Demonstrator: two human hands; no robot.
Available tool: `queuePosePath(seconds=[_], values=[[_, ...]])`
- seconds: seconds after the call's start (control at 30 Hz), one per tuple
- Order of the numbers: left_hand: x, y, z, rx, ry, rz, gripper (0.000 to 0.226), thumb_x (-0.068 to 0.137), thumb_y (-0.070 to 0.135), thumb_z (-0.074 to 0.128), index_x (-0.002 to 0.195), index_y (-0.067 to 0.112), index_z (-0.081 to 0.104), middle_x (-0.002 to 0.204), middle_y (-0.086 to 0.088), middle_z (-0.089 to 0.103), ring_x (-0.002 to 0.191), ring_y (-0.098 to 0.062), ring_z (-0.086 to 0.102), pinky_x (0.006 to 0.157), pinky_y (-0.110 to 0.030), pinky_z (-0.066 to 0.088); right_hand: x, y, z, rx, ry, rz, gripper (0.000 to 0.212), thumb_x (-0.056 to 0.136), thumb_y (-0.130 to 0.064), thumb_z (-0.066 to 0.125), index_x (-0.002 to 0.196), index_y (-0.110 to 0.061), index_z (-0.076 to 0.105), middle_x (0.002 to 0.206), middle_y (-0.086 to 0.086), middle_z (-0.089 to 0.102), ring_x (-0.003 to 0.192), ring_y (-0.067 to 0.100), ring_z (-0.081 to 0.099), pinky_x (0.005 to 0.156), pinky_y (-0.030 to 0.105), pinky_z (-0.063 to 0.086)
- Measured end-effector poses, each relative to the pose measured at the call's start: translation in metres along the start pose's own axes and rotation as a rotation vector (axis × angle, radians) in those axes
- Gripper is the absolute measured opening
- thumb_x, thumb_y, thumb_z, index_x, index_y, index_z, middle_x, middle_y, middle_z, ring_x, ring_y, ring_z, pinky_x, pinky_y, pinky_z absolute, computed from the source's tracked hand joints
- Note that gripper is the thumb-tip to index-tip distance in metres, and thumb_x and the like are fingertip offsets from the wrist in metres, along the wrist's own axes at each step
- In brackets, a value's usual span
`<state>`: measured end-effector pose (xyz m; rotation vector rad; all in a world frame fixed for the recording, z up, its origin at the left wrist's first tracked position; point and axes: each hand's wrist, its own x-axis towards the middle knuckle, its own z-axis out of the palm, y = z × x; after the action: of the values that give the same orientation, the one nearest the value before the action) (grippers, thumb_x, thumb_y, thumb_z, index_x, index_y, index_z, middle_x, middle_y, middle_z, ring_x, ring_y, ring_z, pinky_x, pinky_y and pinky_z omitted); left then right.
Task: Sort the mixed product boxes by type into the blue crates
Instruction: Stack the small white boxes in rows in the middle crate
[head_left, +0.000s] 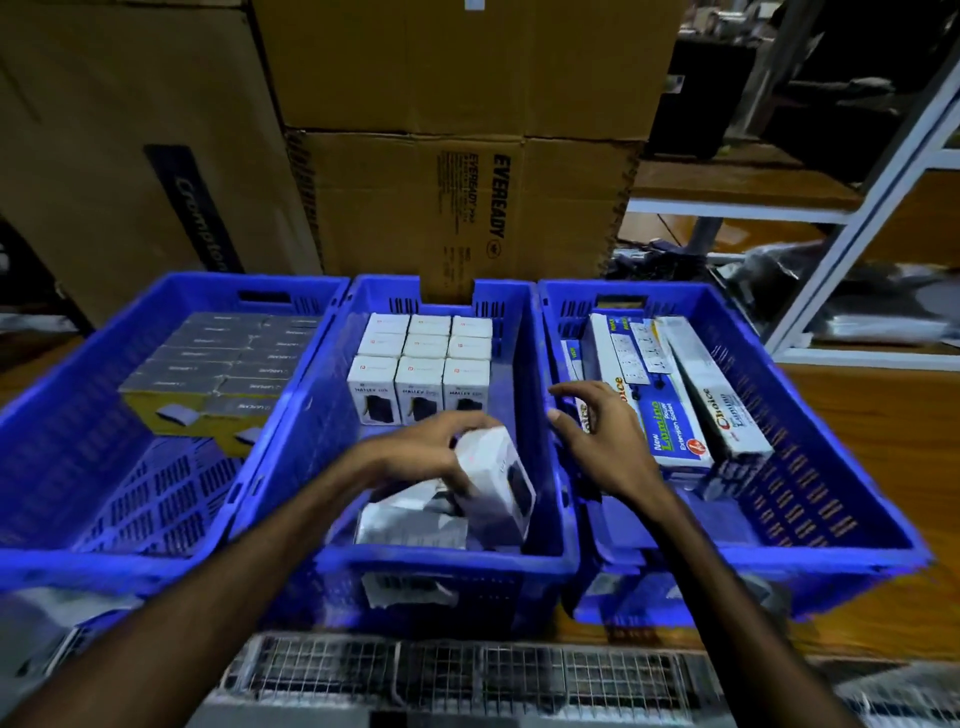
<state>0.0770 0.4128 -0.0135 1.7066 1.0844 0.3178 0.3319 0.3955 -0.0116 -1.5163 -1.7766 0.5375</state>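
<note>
White card, the small box (493, 475) sits tilted in the left hand (434, 447), whose fingers curl round its top, low in the near end of the middle crate (550, 564). Its long axis leans toward the standing rows of matching boxes (423, 364) at that crate's far end. The right hand (605, 431) hovers just right of the crate's right wall, fingers loosely spread and holding nothing.

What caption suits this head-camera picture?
Left hand grips a white box over the middle blue crate; right hand hovers open.

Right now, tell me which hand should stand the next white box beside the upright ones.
Left. The left hand already grips a white box inside the middle crate, near the upright row. The right hand hovers empty by the long boxes.
</note>
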Motion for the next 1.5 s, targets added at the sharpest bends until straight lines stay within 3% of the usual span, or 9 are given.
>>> queuePosePath(seconds=[0.13, 0.3, 0.47, 0.67, 0.87, 1.0, 1.13, 1.3, 1.5], values=[[-0.017, 0.001, -0.021, -0.372, 0.099, 0.054, 0.086, 0.053, -0.015, 0.074, 0.13, 0.022, 0.065, 0.13, -0.011, 0.068, 0.127, -0.032, 0.06, 0.099, -0.05, 0.053, -0.003, -0.012, -0.001, 0.069, -0.064, -0.111, 0.035, 0.091, -0.039, 0.071, 0.122, -0.023, 0.071, 0.122, -0.007, 0.068, 0.114, 0.009, 0.063, 0.104, 0.033, 0.049], [-0.027, -0.001, -0.039, -0.58, 0.095, 0.15, 0.092, 0.056, -0.027, 0.062, 0.135, 0.021, 0.065, 0.136, -0.015, 0.063, 0.129, -0.029, 0.057, 0.084, -0.033, 0.058, -0.002, -0.04, 0.007, 0.114, -0.294, -0.168, 0.073, 0.08, -0.071, 0.069, 0.141, -0.034, 0.057, 0.133, -0.015, 0.063, 0.121, -0.002, 0.06, 0.105, 0.033, 0.05], [-0.031, 0.005, -0.053, -0.541, 0.042, 0.22, 0.099, 0.054, -0.032, 0.054, 0.141, 0.014, 0.059, 0.142, -0.011, 0.058, 0.136, -0.026, 0.053, 0.081, -0.029, 0.057, 0.008, -0.053, 0.013, 0.139, -0.503, -0.064, 0.09, 0.075, -0.063, 0.079, 0.153, -0.04, 0.038, 0.13, -0.012, 0.064, 0.117, 0.005, 0.064, 0.104, 0.035, 0.053], [-0.034, 0.008, -0.071, -0.454, 0.241, 0.255, 0.099, 0.059, -0.018, 0.054, 0.148, 0.025, 0.054, 0.139, -0.018, 0.06, 0.124, -0.022, 0.061, 0.075, -0.032, 0.054, 0.026, -0.059, 0.036, 0.214, -0.45, -0.004, 0.065, 0.073, -0.042, 0.089, 0.13, -0.027, 0.064, 0.115, -0.009, 0.074, 0.106, 0.018, 0.069, 0.095, 0.045, 0.058], [-0.047, -0.003, -0.098, -0.021, 0.427, 0.267, 0.069, 0.069, 0.012, 0.081, 0.135, 0.021, 0.066, 0.132, 0.002, 0.068, 0.117, -0.012, 0.066, 0.101, -0.037, 0.056, 0.039, -0.077, 0.086, 0.395, -0.4, 0.071, 0.055, 0.077, 0.004, 0.085, 0.125, -0.004, 0.06, 0.103, 0.0, 0.073, 0.081, -0.004, 0.071, 0.069, 0.017, 0.055], [-0.047, -0.014, -0.118, 0.194, 0.484, 0.24, 0.066, 0.069, 0.015, 0.091, 0.131, 0.023, 0.071, 0.13, 0.004, 0.068, 0.121, -0.013, 0.063, 0.11, -0.033, 0.047, 0.046, -0.086, 0.108, 0.341, -0.387, 0.042, 0.061, 0.077, -0.004, 0.087, 0.131, -0.014, 0.059, 0.122, 0.008, 0.071, 0.107, 0.014, 0.071, 0.082, 0.02, 0.056], [-0.043, -0.033, -0.138, 0.373, 0.449, 0.212, 0.066, 0.069, 0.015, 0.089, 0.132, 0.023, 0.07, 0.128, 0.004, 0.067, 0.121, -0.014, 0.061, 0.11, -0.032, 0.045, 0.049, -0.085, 0.104, -0.07, -0.366, -0.037, 0.068, 0.089, -0.029, 0.078, 0.149, -0.024, 0.048, 0.141, 0.001, 0.057, 0.129, 0.019, 0.056, 0.105, 0.041, 0.05], [-0.03, -0.054, -0.158, 0.809, 0.445, 0.097, 0.069, 0.078, 0.024, 0.084, 0.143, 0.028, 0.061, 0.138, 0.003, 0.064, 0.13, -0.02, 0.055, 0.11, -0.04, 0.041, 0.046, -0.062, 0.078, -0.281, -0.279, -0.048, 0.046, 0.092, -0.043, 0.069, 0.135, -0.028, 0.063, 0.136, -0.004, 0.059, 0.129, 0.022, 0.057, 0.104, 0.043, 0.048], [-0.011, -0.06, -0.162, 1.106, 0.35, -0.032, 0.068, 0.082, 0.037, 0.08, 0.145, 0.032, 0.055, 0.135, -0.003, 0.062, 0.135, -0.023, 0.049, 0.121, -0.049, 0.024, 0.046, -0.029, 0.047, -0.32, -0.169, -0.053, 0.033, 0.093, -0.035, 0.072, 0.124, -0.024, 0.07, 0.127, -0.005, 0.062, 0.12, 0.019, 0.062, 0.1, 0.041, 0.05]])
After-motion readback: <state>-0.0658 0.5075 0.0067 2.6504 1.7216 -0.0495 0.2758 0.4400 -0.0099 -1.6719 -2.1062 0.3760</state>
